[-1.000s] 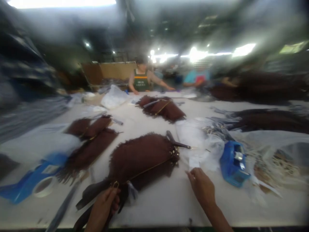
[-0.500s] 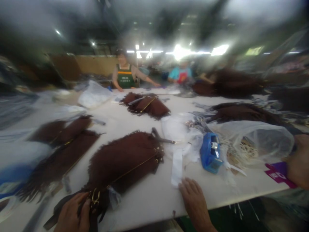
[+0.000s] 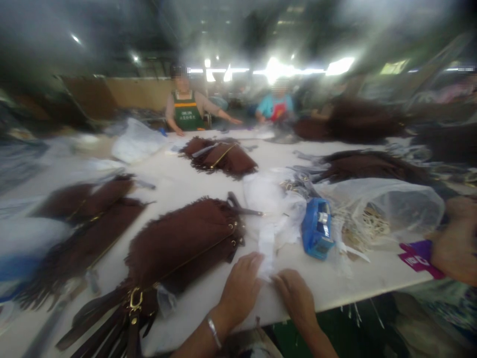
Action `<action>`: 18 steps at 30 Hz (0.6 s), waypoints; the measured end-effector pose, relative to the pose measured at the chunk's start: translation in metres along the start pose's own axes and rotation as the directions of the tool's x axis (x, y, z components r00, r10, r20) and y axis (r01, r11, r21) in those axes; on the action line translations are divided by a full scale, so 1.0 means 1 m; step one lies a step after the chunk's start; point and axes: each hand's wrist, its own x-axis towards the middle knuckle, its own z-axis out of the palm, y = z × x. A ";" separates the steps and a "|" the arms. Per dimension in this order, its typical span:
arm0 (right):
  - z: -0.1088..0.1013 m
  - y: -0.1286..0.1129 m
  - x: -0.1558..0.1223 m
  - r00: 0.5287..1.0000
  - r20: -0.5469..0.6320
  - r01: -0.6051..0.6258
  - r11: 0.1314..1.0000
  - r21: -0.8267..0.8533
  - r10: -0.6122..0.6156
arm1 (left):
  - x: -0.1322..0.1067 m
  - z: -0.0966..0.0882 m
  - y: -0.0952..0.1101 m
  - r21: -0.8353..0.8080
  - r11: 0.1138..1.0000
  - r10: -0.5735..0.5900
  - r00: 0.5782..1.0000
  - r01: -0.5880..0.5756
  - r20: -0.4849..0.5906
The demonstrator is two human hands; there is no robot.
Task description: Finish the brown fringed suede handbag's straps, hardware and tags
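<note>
Both my hands rest at the near edge of a white table (image 3: 208, 303). My left hand (image 3: 240, 286) and my right hand (image 3: 294, 298) meet at the lower end of a white paper strip (image 3: 266, 248) that lies flat on the table. The fingertips of both hands pinch or press its end; motion blur hides the detail. Just left of my left hand lies a brown fringed bag (image 3: 182, 243) with gold hardware, its straps (image 3: 112, 323) trailing toward the table edge.
A blue tape dispenser (image 3: 316, 228) and a clear plastic bag (image 3: 387, 211) of small parts sit to the right. More brown fringed bags (image 3: 219, 156) lie across the table. Two people (image 3: 186, 112) work at the far end. Another person's arm (image 3: 452, 243) is at the right.
My left hand let go of the bag's strap ring and moved right to the paper strip. My right hand stayed at the strip's end. The view drifted right.
</note>
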 end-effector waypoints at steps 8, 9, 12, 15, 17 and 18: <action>-0.038 0.007 0.006 0.958 -0.022 -0.269 0.928 0.259 0.284 | 0.046 0.042 -0.024 -0.044 0.996 -0.070 0.996 0.073 0.048; -0.041 0.004 0.006 0.962 -0.042 -0.249 0.933 0.260 0.269 | 0.045 0.042 -0.026 -0.052 0.995 -0.081 0.996 0.083 0.044; -0.045 -0.010 0.008 0.971 -0.034 -0.215 0.931 0.294 0.235 | 0.043 0.036 -0.022 -0.068 0.995 -0.073 0.996 0.076 0.050; -0.052 -0.022 0.013 0.971 0.001 -0.221 0.903 0.368 0.237 | 0.045 0.021 -0.006 -0.138 0.990 -0.013 1.000 0.011 -0.014; -0.059 -0.028 0.018 0.973 0.019 -0.219 0.885 0.412 0.232 | 0.049 0.008 0.007 -0.223 0.974 0.014 0.998 -0.028 -0.066; -0.063 -0.030 0.020 0.970 0.021 -0.229 0.876 0.424 0.243 | 0.050 0.001 0.013 -0.269 0.963 -0.007 0.996 -0.016 -0.084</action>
